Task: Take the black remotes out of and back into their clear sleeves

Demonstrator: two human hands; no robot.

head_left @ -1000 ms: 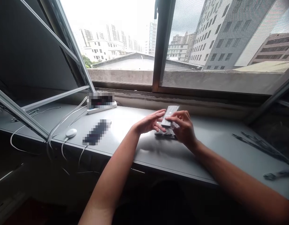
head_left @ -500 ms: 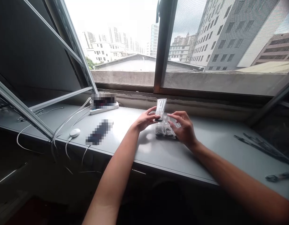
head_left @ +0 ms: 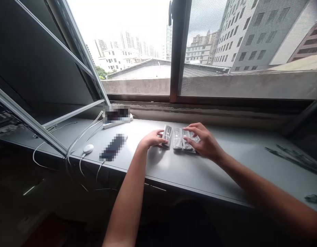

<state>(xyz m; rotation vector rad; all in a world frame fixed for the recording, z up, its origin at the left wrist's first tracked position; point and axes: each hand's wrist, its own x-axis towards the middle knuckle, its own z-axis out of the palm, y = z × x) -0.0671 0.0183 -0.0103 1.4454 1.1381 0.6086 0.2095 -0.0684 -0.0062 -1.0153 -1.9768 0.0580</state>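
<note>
My left hand (head_left: 152, 138) is closed on a small clear plastic packet (head_left: 167, 134) with something dark inside, possibly a coiled cable. That packet is tilted, low over or against the grey tabletop. Beside it lies a second clear packet (head_left: 177, 139) with pale contents. To its right is another packet (head_left: 188, 146), partly hidden under my right hand (head_left: 203, 140). The right thumb and fingers are apart, curved over this packet's upper part; whether they touch it I cannot tell.
On the grey table (head_left: 158, 164), a phone-like blurred object (head_left: 113, 147), a white round device (head_left: 88, 149) and a white power strip (head_left: 117, 122) with cables stand left. A metal frame (head_left: 78, 111) leans there. Dark cables (head_left: 289, 157) lie right. A window (head_left: 174, 51) is behind.
My left hand has brought its packet down and left, from raised above the others to the table beside them. My right hand stays near the right packet. The view has shifted slightly.
</note>
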